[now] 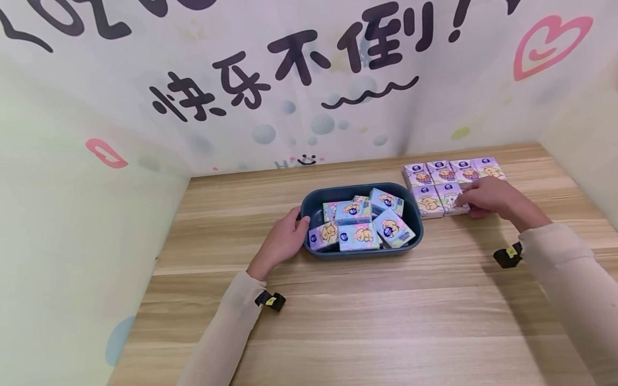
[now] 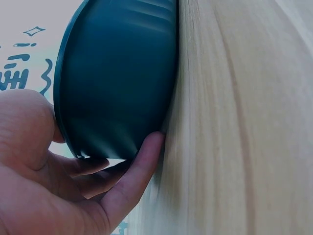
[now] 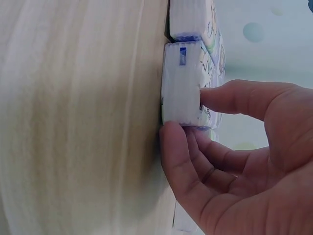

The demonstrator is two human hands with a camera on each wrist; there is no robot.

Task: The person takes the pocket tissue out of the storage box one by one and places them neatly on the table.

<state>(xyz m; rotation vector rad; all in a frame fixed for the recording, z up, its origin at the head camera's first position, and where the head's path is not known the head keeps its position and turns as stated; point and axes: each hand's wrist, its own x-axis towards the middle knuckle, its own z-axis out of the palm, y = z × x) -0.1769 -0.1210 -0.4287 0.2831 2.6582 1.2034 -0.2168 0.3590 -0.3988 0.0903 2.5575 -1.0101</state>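
A dark blue-green plastic basin (image 1: 315, 213) stands on the table with several small cartoon-printed tissue packs (image 1: 357, 238) lying jumbled inside. My left hand (image 1: 286, 237) grips its left end, thumb at the rim and fingers against the outer wall, as the left wrist view shows. To the right of the basin, purple-and-white tissue packs (image 1: 441, 172) lie in two rows side by side. With my right hand (image 1: 493, 197) I pinch the right-hand tissue pack (image 3: 182, 88) of the front row. The thumb presses its printed top, and the fingers are at its side by the tabletop.
Both rows of packs lie close to the basin's right end. A white printed backdrop (image 1: 289, 128) with black lettering rises behind the wood-grain table (image 1: 367, 321). Pale walls flank the table on both sides. A black strap (image 1: 270, 300) is on the left sleeve.
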